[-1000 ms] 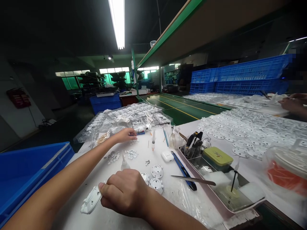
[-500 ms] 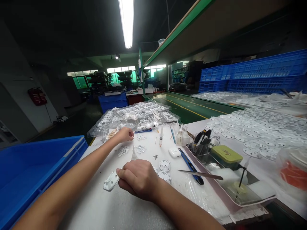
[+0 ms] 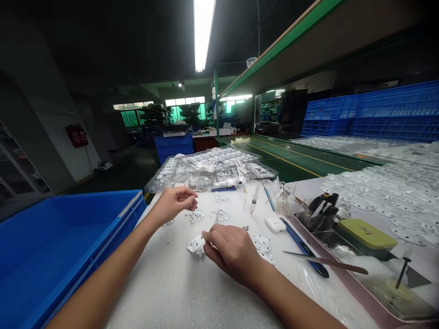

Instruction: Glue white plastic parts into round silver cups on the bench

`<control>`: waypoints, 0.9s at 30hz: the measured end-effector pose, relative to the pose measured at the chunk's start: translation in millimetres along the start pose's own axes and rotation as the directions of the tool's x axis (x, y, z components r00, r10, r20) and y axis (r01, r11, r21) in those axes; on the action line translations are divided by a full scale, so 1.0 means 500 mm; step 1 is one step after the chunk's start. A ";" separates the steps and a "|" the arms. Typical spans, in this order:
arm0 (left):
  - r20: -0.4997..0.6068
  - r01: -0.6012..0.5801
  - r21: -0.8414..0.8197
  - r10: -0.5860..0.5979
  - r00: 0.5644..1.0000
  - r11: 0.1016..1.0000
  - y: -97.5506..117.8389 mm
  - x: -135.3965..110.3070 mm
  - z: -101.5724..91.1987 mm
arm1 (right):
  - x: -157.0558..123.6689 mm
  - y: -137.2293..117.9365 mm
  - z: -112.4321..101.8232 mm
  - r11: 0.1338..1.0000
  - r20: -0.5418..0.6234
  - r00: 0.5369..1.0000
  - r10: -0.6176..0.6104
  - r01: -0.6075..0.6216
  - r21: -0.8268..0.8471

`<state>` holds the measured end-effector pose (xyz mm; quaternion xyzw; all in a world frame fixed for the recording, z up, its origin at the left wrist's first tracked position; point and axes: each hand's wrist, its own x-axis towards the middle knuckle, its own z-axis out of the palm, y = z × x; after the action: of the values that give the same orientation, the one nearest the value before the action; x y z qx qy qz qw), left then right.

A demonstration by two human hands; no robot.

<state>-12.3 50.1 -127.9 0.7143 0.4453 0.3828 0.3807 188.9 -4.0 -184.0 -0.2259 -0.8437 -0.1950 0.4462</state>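
My right hand (image 3: 229,250) grips a white plastic part (image 3: 196,246) with raised edges between thumb and fingers, just above the white tabletop (image 3: 161,283). My left hand (image 3: 176,203) is raised beside small piles of white pieces (image 3: 196,215), its thumb and fingertips pinched together. Whatever sits in that pinch is too small to make out. Behind the right hand are a heap of tiny clear-white pieces (image 3: 221,214) and a few small metal bits (image 3: 245,227). Two round white discs (image 3: 262,242) lie partly hidden by the right hand.
A blue bin (image 3: 68,242) stands on the left. On the right lie a blue utility knife (image 3: 305,249), tweezers (image 3: 325,262), a white case (image 3: 275,224) and a pink-rimmed tool tray (image 3: 329,269). Clear trays of white parts (image 3: 212,164) are stacked at the back.
My left hand has drawn back from the piles, toward the left and nearer to me. My right hand still grips the white part. The camera has turned left, shifting the scene rightward.
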 end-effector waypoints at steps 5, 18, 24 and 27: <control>0.042 0.068 -0.287 -0.059 0.997 0.956 -0.011 -0.014 -0.024 | 0.001 0.017 -0.008 0.995 -0.047 0.995 0.089 -0.087 0.048; 0.099 -0.012 -0.502 0.071 0.993 0.865 0.027 -0.049 0.031 | -0.001 0.031 -0.018 0.986 -0.130 0.979 0.160 -0.165 -0.034; 0.068 -0.026 -0.496 0.069 0.995 0.868 0.026 -0.054 0.056 | 0.001 0.030 -0.022 0.982 -0.133 0.975 0.176 -0.184 -0.046; 0.069 -0.029 -0.491 0.072 0.995 0.871 0.024 -0.055 0.074 | 0.000 0.029 -0.022 0.981 -0.137 0.975 0.177 -0.185 -0.055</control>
<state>16.3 13.3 -138.4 0.6220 0.2984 0.4619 0.5574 204.2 1.9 -176.5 -0.3034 -0.7815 -0.1962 0.5087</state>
